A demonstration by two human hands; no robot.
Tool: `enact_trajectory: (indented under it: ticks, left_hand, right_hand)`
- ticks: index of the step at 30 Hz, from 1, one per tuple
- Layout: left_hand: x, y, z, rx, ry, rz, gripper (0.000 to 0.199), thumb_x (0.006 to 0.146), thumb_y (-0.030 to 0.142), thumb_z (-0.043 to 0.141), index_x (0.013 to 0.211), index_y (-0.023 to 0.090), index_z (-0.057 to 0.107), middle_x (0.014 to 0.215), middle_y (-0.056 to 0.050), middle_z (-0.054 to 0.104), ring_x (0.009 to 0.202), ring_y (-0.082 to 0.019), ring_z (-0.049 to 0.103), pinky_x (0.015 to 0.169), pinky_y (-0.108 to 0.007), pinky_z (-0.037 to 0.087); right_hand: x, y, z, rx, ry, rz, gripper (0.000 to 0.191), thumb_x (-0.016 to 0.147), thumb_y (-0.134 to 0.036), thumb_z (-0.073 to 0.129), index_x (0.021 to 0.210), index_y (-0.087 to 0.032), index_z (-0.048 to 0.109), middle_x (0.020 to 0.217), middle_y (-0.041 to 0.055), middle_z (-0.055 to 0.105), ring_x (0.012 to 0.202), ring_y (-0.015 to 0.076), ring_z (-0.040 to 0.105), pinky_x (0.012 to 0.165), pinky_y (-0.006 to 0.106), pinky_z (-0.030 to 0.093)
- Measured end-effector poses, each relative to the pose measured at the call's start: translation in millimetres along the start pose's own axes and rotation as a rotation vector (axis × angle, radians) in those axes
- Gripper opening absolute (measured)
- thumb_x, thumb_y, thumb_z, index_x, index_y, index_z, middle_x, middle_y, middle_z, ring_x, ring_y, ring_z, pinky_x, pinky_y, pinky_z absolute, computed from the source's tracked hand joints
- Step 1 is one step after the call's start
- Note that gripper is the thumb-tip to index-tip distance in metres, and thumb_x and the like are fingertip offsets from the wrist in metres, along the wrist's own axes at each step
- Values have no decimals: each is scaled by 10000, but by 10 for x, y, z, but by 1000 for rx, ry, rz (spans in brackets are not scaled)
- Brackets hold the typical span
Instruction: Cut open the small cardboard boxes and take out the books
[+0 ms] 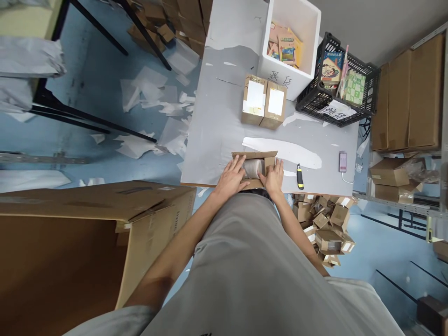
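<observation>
A small cardboard box [254,155] lies with its flaps open at the table's front edge, close to my body. Inside it shows a rounded, whitish, wrapped item [252,168]; its kind cannot be made out. My left hand [231,178] rests on the box's left side, fingers stretched out and a little apart. On the other side my right hand [274,178] grips the right wall and flap, the thumb inside against the whitish item and the fingers outside. A black and yellow utility knife [300,177] lies on the table to the right of my right hand.
Two taped cardboard boxes [264,101] stand farther back on the table [217,116]. Behind them are a white foam bin [297,74] and a black crate [315,100], both holding books. A phone [342,161] lies at right. A large open carton [147,200] stands left.
</observation>
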State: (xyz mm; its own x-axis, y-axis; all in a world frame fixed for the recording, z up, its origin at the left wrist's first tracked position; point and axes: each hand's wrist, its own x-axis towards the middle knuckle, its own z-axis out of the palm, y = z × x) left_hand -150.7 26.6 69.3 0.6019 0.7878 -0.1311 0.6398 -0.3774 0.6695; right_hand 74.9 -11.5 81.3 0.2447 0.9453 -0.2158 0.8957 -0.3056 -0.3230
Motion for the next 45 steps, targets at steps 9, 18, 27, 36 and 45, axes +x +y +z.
enact_trajectory:
  ticks: [9, 18, 27, 36, 45]
  left_hand:
    - [-44, 43, -64, -3, 13, -13, 213, 921, 303, 868, 1089, 191, 800, 1910, -145, 275, 1783, -468, 217, 1418, -704, 316]
    - [-96, 61, -83, 5, 36, -26, 292, 1000, 313, 756, 1260, 186, 796, 1916, -142, 256, 1791, -443, 205, 1413, -709, 324]
    - [-92, 89, -21, -16, 70, -55, 395, 1033, 259, 646, 1398, 162, 763, 1916, -146, 263, 1793, -433, 198, 1424, -678, 319]
    - [-109, 148, 25, -28, 87, -74, 496, 1038, 256, 612, 1518, 166, 701, 1916, -147, 267, 1791, -433, 215, 1415, -672, 333]
    - [-98, 231, -56, -153, 264, -128, 738, 1069, 324, 578, 1761, 118, 427, 1832, -215, 438, 1768, -401, 309, 1420, -626, 341]
  right_hand:
    - [-114, -258, 25, 5, -85, -72, 390, 1007, -398, 827, 1272, -112, 828, 1890, 239, 306, 1809, 434, 97, 1436, 642, 216]
    - [-94, -324, 114, -9, -72, -131, 326, 1015, -315, 775, 1276, -131, 842, 1851, 197, 415, 1802, 414, 152, 1454, 673, 148]
    - [-38, -268, 104, -4, -109, -87, 260, 1037, -240, 685, 1190, -142, 872, 1838, 156, 454, 1789, 405, 210, 1463, 615, 185]
    - [-33, -307, -5, 51, -44, -137, 216, 1003, -236, 695, 1110, -124, 845, 1812, 214, 472, 1767, 404, 264, 1460, 627, 178]
    - [-216, -87, -787, 598, 218, -72, 204, 946, -417, 752, 844, -241, 763, 1446, 152, 786, 1504, 365, 618, 1332, 572, 436]
